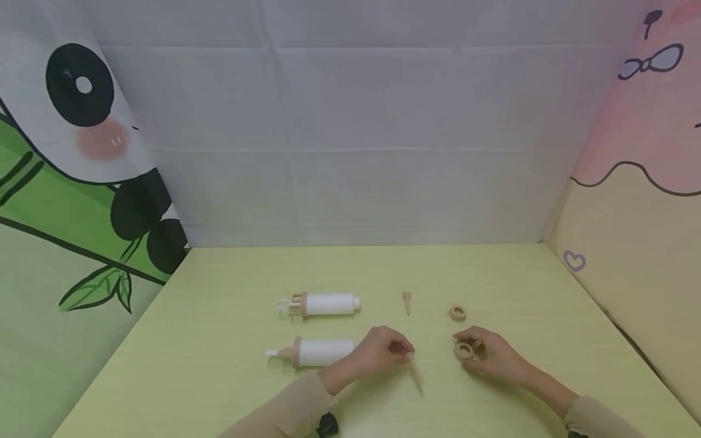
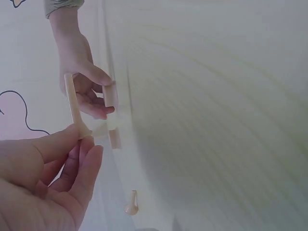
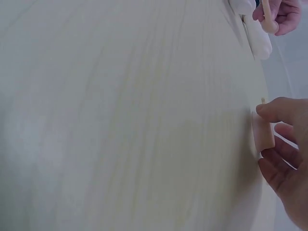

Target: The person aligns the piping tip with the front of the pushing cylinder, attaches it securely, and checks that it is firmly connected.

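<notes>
My left hand (image 1: 382, 351) pinches the wide end of a slim beige tapered peg (image 1: 417, 374) between thumb and fingertips, its narrow end free above the table. In the left wrist view the peg (image 2: 73, 103) overlaps the other hand behind it. My right hand (image 1: 495, 359) grips a beige ring (image 1: 457, 358) low at the tabletop, thumb on one side and fingers on the other. From the right wrist the ring (image 3: 262, 132) shows edge-on. Just beyond it lies a second beige ring (image 1: 457, 313). A similar beige peg (image 1: 407, 302) lies between the two hands, farther back.
Left of the hands lie two white cylinders with beige collars: the far cylinder (image 1: 330, 304) and the near cylinder (image 1: 327, 352), whose right end is hidden by my left hand. A pale back wall (image 1: 361, 182) and printed side panels enclose the yellowish table (image 1: 219, 292).
</notes>
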{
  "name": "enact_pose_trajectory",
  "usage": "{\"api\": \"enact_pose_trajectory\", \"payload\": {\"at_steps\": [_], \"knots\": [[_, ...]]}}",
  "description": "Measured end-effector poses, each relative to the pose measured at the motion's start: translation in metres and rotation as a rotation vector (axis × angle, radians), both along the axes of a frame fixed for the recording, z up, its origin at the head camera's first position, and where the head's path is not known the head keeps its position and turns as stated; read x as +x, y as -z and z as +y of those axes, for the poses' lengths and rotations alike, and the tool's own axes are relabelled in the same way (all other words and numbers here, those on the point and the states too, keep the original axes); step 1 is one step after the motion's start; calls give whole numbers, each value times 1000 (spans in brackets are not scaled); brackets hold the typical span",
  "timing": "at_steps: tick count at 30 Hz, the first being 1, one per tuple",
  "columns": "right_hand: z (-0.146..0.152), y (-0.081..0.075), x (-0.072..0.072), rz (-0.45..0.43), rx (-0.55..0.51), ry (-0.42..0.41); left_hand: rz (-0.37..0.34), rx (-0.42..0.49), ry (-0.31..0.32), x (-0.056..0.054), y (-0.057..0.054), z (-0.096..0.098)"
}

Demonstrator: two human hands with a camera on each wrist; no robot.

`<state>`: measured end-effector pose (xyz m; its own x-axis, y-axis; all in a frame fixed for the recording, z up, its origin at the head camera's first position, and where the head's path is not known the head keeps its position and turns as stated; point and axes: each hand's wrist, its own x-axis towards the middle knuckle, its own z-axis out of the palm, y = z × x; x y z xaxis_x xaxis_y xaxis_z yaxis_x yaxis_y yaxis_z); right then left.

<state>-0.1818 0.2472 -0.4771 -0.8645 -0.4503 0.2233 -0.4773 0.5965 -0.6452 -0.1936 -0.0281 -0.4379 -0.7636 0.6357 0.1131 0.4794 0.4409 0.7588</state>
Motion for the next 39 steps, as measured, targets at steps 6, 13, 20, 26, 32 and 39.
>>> {"api": "enact_pose_trajectory", "payload": {"at_steps": [6, 13, 20, 26, 32, 39], "knots": [[-2, 1, -3, 91, 49, -64, 18, 63, 9, 2, -7, 1], [-7, -6, -5, 80, 51, -73, 23, 98, -81, 3, -13, -2], [-14, -16, -11, 72, 10, -104, 37, 129, -137, 1, -18, -8], [-24, -26, -12, 165, -44, -125, 33, 158, -191, 1, -23, -10], [-35, -41, -13, 273, -130, -132, 61, 194, -222, -2, -26, -9], [-46, -57, -16, 312, -179, -84, 134, 234, -296, -8, -29, -10]]}}
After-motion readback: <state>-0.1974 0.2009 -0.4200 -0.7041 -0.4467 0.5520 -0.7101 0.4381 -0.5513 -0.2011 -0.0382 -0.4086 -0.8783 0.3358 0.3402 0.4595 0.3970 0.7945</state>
